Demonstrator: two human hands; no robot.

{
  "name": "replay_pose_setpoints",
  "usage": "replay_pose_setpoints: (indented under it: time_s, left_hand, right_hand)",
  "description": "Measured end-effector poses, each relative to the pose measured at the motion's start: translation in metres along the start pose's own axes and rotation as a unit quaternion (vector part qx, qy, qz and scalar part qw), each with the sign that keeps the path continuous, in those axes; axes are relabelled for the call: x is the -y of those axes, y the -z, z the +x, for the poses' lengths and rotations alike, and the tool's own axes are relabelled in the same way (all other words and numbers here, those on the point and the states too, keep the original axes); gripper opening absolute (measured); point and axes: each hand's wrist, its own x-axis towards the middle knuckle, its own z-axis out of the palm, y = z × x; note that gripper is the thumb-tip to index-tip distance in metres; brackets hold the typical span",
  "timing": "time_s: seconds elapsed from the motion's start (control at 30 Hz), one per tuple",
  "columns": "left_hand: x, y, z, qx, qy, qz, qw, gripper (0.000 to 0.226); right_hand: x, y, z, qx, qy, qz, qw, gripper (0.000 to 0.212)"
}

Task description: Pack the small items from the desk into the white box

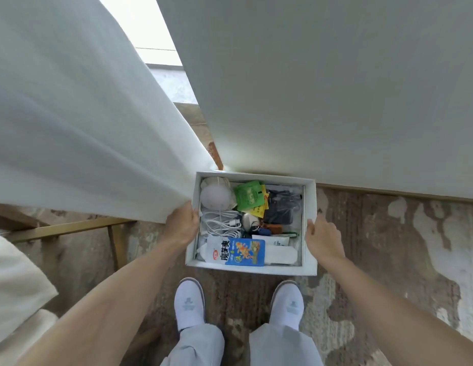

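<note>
The white box (310,207) sits low near the floor against the foot of a white wall, ahead of my feet. It is filled with small items: a white round lamp (215,196), green and yellow sachets (249,198), coiled white cables (221,225), a black item (281,210), a blue and white snack packet (240,250). My left hand (183,224) grips the box's left wall. My right hand (320,233) touches the right wall with fingers spread; whether it grips is unclear.
A white curtain (71,114) hangs at the left, reaching the box's far left corner. The white wall (335,88) fills the upper right. A gold metal frame (71,228) stands at left. My white shoes (189,303) are on worn patchy flooring.
</note>
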Motion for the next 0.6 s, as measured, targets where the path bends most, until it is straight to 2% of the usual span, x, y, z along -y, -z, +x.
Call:
replay_pose_setpoints:
  time_s: [0.33,0.4,0.5,0.6]
  left_hand:
    - [-0.005,-0.017,0.076,-0.03,0.013,0.019,0.999,0.02]
    - [-0.008,-0.011,0.075,0.005,0.026,0.011,1.0,0.02]
    - [-0.015,0.006,0.063,0.081,0.065,-0.066,0.992,0.017]
    - [-0.021,0.029,0.029,0.135,0.072,-0.078,0.985,0.033]
  right_hand:
    - [0.01,-0.038,0.07,-0.039,0.003,-0.021,0.999,0.03]
    - [0.016,-0.035,0.068,-0.024,-0.022,-0.003,0.999,0.031]
    - [0.026,-0.022,0.051,0.023,-0.079,0.024,0.996,0.035]
    - [0.036,-0.001,0.009,0.068,-0.112,0.039,0.991,0.034]
